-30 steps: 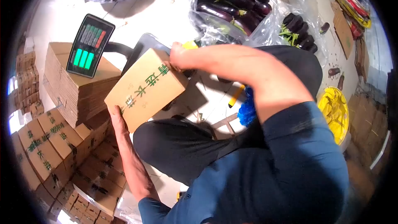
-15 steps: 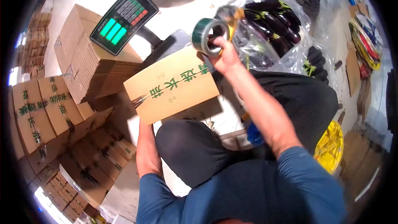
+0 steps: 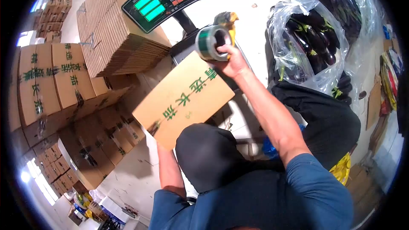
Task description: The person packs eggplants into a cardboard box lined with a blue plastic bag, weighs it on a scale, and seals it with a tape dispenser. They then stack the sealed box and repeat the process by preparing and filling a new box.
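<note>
My right hand (image 3: 233, 61) is closed on a tape dispenser (image 3: 230, 22) with yellow parts, carrying a wide roll of green tape (image 3: 206, 44). The roll is right at the upper edge of a closed cardboard box (image 3: 183, 100) with green printed characters. The box is slanted in front of my knee, its lower left corner over my left wrist. My left forearm (image 3: 170, 168) reaches up beneath that corner, and the left hand holds the box from below, its fingers hidden behind the cardboard.
A digital scale display (image 3: 164, 0) stands beyond the box, beside a stack of flattened cartons (image 3: 123, 38). Printed closed boxes (image 3: 64, 85) are piled at left. Eggplants (image 3: 313, 42) lie in a clear plastic bag (image 3: 281, 30) at right. A yellow bag (image 3: 342, 169) is by my right elbow.
The box has turned counter-clockwise, and its lower end sits further down and right in view. The tape dispenser stays at its upper edge in my right hand. The surroundings have shifted with the camera.
</note>
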A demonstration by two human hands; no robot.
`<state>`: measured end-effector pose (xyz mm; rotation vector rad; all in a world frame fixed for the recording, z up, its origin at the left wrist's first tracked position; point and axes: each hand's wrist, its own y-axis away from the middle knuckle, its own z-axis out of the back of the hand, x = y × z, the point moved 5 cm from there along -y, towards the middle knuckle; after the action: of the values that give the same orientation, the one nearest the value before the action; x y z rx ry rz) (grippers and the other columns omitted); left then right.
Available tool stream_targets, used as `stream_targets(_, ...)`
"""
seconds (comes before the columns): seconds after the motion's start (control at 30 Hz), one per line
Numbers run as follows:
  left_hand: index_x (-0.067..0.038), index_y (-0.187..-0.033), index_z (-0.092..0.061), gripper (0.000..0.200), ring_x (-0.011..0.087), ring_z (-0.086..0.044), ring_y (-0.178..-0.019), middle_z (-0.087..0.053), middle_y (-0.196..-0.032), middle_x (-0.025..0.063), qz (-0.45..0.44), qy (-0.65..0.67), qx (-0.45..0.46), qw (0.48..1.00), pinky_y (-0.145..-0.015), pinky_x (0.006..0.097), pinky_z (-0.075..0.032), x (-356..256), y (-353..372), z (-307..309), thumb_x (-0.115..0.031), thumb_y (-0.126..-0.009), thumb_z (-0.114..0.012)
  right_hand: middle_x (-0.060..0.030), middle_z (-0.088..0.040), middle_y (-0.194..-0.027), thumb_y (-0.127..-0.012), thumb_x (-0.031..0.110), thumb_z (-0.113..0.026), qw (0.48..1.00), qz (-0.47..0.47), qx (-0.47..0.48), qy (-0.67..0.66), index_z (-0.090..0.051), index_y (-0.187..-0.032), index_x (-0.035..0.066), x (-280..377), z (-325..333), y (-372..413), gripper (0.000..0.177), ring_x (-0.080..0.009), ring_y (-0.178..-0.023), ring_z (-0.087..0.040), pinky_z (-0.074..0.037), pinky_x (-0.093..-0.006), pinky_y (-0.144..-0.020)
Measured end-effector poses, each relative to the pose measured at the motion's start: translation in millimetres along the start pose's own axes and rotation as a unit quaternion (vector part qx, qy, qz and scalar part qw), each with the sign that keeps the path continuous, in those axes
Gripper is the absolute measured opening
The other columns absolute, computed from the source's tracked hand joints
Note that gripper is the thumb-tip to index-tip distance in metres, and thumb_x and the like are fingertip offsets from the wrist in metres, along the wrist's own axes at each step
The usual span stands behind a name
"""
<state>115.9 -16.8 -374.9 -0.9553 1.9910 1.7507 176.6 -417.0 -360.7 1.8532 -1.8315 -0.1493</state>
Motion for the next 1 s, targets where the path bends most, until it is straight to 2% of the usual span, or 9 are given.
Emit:
stream_targets(0.1,-0.004,-0.151,-0.039,0.075,0.0325,-0.058,-0.124,-0.054,-0.142,0.0176,-0.128,-0.1,-0.052,0.985,-0.104,0.0449,-0.048,-57.7,-1.2,-11.9,-0.06,-0.102,-0.043,-0.0093,-0.07,-0.102,-0.076,0.004,-0.063,0.985,0.046,0.051,0.16,-0.065,-0.11,-0.001,66.0,-17.3,30.7,0.034,-0.0227,-0.088,-0.069,-0.058,-0.0382,-0.087)
stream_targets(0.17,-0.005,-0.158,-0.026,0.075,0.0336,-0.054,-0.129,-0.05,-0.148,0.0193,-0.297,-0.27,-0.117,0.908,-0.108,0.0425,-0.043,-110.9,5.8,-49.5,-0.052,-0.103,-0.045,-0.0092,-0.068,-0.098,-0.072,0.002,-0.062,0.946,0.101,0.029,0.307,-0.066,-0.105,-0.001,109.8,-20.9,55.5,0.033,-0.0206,-0.084,-0.068,-0.058,-0.035,-0.08)
stream_targets(0.23,-0.013,-0.161,-0.019,0.073,0.0316,-0.051,-0.135,-0.042,-0.155,0.021,-0.291,-0.449,-0.093,0.84,-0.111,0.0382,-0.039,-154.2,54.1,-130.0,-0.046,-0.103,-0.049,-0.0089,-0.066,-0.091,-0.07,0.001,-0.06,0.916,0.142,0.008,0.375,-0.066,-0.102,-0.002,134.0,-12.9,78.6,0.032,-0.0178,-0.074,-0.065,-0.056,-0.0317,-0.07)
stream_targets(0.3,-0.017,-0.161,-0.021,0.072,0.0321,-0.056,-0.132,-0.051,-0.149,0.0174,-0.379,-0.536,-0.055,0.752,-0.108,0.0374,-0.043,-161.2,44.3,-169.1,-0.04,-0.102,-0.054,-0.0069,-0.061,-0.083,-0.071,0.002,-0.061,0.92,0.101,-0.026,0.377,-0.064,-0.106,-0.004,140.1,2.2,103.4,0.036,-0.0149,-0.063,-0.061,-0.054,-0.0295,-0.06)
stream_targets(0.37,-0.023,-0.16,-0.025,0.074,0.0363,-0.059,-0.126,-0.053,-0.146,0.0206,-0.306,-0.578,-0.007,0.757,-0.103,0.043,-0.047,-154.9,51.1,-209.2,-0.049,-0.098,-0.056,-0.0062,-0.061,-0.082,-0.07,0.002,-0.061,0.897,0.109,-0.082,0.42,-0.064,-0.11,-0.006,145.1,27.5,122.6,0.04,-0.0149,-0.064,-0.06,-0.054,-0.0296,-0.06)
stream_targets(0.47,-0.02,-0.154,-0.036,0.069,0.0399,-0.061,-0.121,-0.061,-0.135,0.0212,-0.379,-0.645,-0.006,0.663,-0.098,0.0455,-0.049,-129.1,70.2,-264.4,-0.052,-0.096,-0.057,-0.0046,-0.065,-0.088,-0.07,0.0,-0.06,0.888,0.092,-0.12,0.435,-0.064,-0.119,-0.006,142.2,77.9,141.6,0.05,-0.0122,-0.07,-0.059,-0.051,-0.0269,-0.063)
stream_targets(0.7,-0.009,-0.141,-0.044,0.045,0.0262,-0.057,-0.119,-0.059,-0.129,0.0191,-0.369,-0.465,0.1,0.798,-0.101,0.038,-0.046,-120.9,49.6,-268.5,-0.034,-0.104,-0.053,-0.002,-0.066,-0.082,-0.069,0.004,-0.064,0.876,0.035,-0.145,0.458,-0.071,-0.108,-0.002,126.8,144.6,143.5,0.04,-0.0118,-0.072,-0.058,-0.047,-0.0268,-0.064)
stream_targets(0.83,-0.007,-0.134,-0.049,0.038,0.0229,-0.057,-0.114,-0.06,-0.124,0.0157,-0.398,-0.472,0.075,0.783,-0.1,0.0362,-0.045,-121.1,47.6,-272.3,-0.032,-0.106,-0.051,-0.0036,-0.067,-0.079,-0.067,0.012,-0.068,0.848,0.023,-0.119,0.516,-0.071,-0.097,-0.001,135.0,140.5,113.2,0.032,-0.0129,-0.069,-0.058,-0.046,-0.0296,-0.062)
stream_targets(1.0,-0.005,-0.134,-0.049,0.038,0.0213,-0.054,-0.118,-0.057,-0.129,0.0142,-0.377,-0.446,0.081,0.808,-0.102,0.0354,-0.043,-118.5,38.8,-267.9,-0.028,-0.105,-0.055,-0.0016,-0.067,-0.084,-0.07,0.006,-0.065,0.796,-0.037,-0.03,0.603,-0.066,-0.134,0.012,142.2,99.3,90.5,0.064,-0.0109,-0.069,-0.058,-0.049,-0.0275,-0.059)
